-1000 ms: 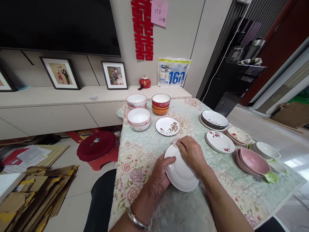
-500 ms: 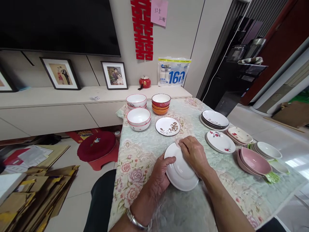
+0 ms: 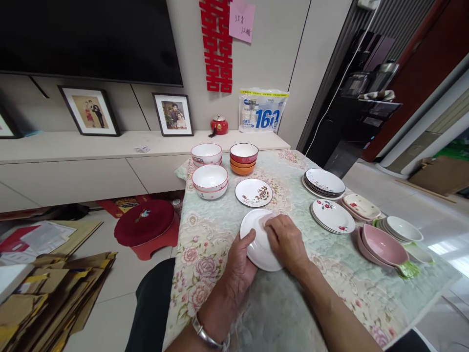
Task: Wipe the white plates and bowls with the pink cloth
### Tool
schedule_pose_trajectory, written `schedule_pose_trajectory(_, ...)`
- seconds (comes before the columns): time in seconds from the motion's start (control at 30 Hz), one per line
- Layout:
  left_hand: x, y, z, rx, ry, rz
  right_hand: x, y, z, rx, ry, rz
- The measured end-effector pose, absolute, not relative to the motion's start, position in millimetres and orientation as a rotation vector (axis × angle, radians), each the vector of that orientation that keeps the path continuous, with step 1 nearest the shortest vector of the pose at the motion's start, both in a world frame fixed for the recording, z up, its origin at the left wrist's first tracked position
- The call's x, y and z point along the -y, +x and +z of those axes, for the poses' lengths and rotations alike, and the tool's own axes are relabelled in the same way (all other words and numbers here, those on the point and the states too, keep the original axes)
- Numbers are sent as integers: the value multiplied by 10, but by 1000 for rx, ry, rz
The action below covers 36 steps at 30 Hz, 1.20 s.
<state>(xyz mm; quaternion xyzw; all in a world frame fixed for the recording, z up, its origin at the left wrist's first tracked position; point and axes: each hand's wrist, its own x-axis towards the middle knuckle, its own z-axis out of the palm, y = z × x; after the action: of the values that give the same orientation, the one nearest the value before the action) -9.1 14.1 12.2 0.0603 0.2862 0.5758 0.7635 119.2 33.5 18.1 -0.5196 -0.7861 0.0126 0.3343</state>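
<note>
Tablecloth (image 3: pixel 201 293): flowered, spread beneath all the crockery.
White plate (image 3: pixel 256 252): at the near middle, face slightly tilted; contact with the tablecloth cannot be determined.
Left hand (image 3: pixel 240 259): gripping the left edge of the white plate, thumb on top, other fingers beneath; bracelet (image 3: pixel 207 335) at the wrist.
Right hand (image 3: pixel 287 239): fingers bunched narrow on a pale cloth (image 3: pixel 264 220), possibly tissue, laid against the face of the white plate.
Progress: wiping of the white plate judged under way and unfinished; which other pieces are done or left cannot be established, as none bears a visible sign.
Flowered plate (image 3: pixel 253 192): lies singly just beyond the white plate, untouched.
Right-hand stacks: pink bowls (image 3: pixel 384 244), red-flowered plates (image 3: pixel 331 215), white bowls (image 3: pixel 405 228), squarish dishes (image 3: pixel 361 205) and dark-rimmed plates (image 3: pixel 324 180), all sorted by kind, no hand on them.
Bowls at far left: red-rimmed bowls (image 3: pixel 210 178) in two stacks, with orange bowls (image 3: pixel 242 169) under a red one beside them.
Cabinet (image 3: pixel 73 146): past the crockery, bearing a red jar (image 3: pixel 219 126), a plastic bag (image 3: pixel 263 112) and framed pictures (image 3: pixel 173 115).
Wall: television (image 3: pixel 91 39) at left, red paper cutout (image 3: pixel 218 49) at centre.
</note>
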Motion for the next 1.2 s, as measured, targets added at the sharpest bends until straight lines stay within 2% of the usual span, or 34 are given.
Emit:
schedule_pose_trajectory(0.13,-178,-109,129,-589,-29,1125,-280,1064,252,2229,-1124,166)
schedule_pose_trajectory(0.53,-168,-199,117,-667,130,1236,-368,1302,134,2042,-1316,46)
schedule_pose_trajectory(0.77,-174,-188,103,-580,172,1190,-270,1101,209,2114,-991,383)
schedule_pose_trajectory(0.87,-160,-180,126,-555,170,1221,-334,1148,161,2039,-1059,388)
schedule_pose_trajectory(1.07,-127,-135,79,-576,144,1204,-387,1349,81,1952,-1400,135)
schedule_pose_trajectory(1.2,-124,-98,41,-525,122,1261,-308,1243,125,1963,-1316,191)
